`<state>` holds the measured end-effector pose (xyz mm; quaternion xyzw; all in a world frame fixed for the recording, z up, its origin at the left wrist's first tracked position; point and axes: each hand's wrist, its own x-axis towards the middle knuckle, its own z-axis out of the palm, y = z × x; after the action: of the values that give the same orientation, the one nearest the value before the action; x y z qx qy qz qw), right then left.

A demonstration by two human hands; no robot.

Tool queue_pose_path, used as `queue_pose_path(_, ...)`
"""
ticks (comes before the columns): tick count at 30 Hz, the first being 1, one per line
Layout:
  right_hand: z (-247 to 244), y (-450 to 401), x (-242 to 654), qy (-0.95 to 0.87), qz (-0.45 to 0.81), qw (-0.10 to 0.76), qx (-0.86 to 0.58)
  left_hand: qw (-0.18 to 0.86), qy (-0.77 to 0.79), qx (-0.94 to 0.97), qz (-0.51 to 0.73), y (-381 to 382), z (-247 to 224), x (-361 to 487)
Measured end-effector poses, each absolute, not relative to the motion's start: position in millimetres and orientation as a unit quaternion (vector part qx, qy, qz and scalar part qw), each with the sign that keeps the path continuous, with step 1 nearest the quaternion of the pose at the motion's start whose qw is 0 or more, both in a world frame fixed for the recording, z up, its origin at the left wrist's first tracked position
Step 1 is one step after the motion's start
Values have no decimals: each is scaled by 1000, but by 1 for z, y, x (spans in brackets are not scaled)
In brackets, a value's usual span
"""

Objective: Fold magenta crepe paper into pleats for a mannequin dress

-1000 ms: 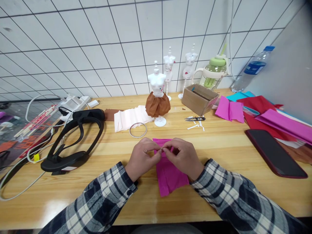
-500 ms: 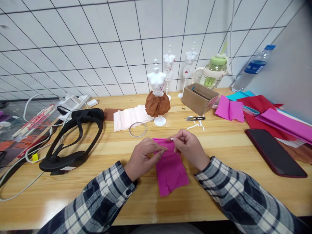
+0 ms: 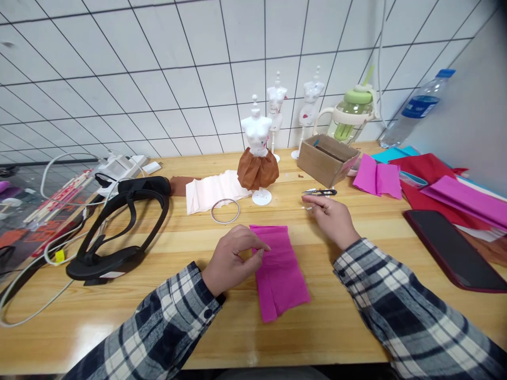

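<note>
A magenta sheet of crepe paper (image 3: 283, 274), folded near its lower left edge, lies flat on the table. My left hand (image 3: 236, 258) rests at its left side, fingers curled over the upper part, with a small gap between thumb and forefinger and nothing visible between them. To the upper right, my right hand (image 3: 335, 217) hovers by the small thread snips (image 3: 320, 192), forefinger stretched out over thin white strips (image 3: 307, 207) that it partly hides. Nothing shows in its fingers. Behind the sheet stands a white dress form (image 3: 256, 132) wearing a brown gathered paper skirt (image 3: 257, 170).
A metal ring (image 3: 225, 211) and pale pink paper (image 3: 214, 191) lie left of the dress form. A cardboard box (image 3: 325, 161) stands behind the snips. At right are a phone (image 3: 455, 250) and coloured paper (image 3: 425, 171); at left, a black headset frame (image 3: 114, 258).
My right hand has left the magenta paper, moving right and away from me to the white strips; the white piece at its fingertips no longer shows there. My left hand has barely moved.
</note>
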<state>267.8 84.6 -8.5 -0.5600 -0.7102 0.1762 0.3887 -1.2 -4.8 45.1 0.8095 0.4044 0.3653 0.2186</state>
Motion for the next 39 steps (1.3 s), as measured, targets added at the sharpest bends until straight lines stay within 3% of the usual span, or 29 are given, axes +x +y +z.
queue_pose_path(7, 14, 61, 247, -683, 191, 438, -552, 222, 409, 808, 362, -5, 45, -1)
queue_pose_path(13, 37, 21, 208, -801, 271, 363, -390, 199, 416, 819, 342, -4, 40, -1)
queue_pose_path(21, 37, 12, 197, -749, 377, 349, -419, 168, 379, 833, 367, -2, 39, 0)
queue_pose_path(33, 30, 12, 200, -829, 329, 294, -342, 159, 369, 856, 325, -3, 38, 1)
queue_pose_path(39, 35, 20, 207, -760, 422, 339, -359, 172, 425, 827, 325, 0, 34, -3)
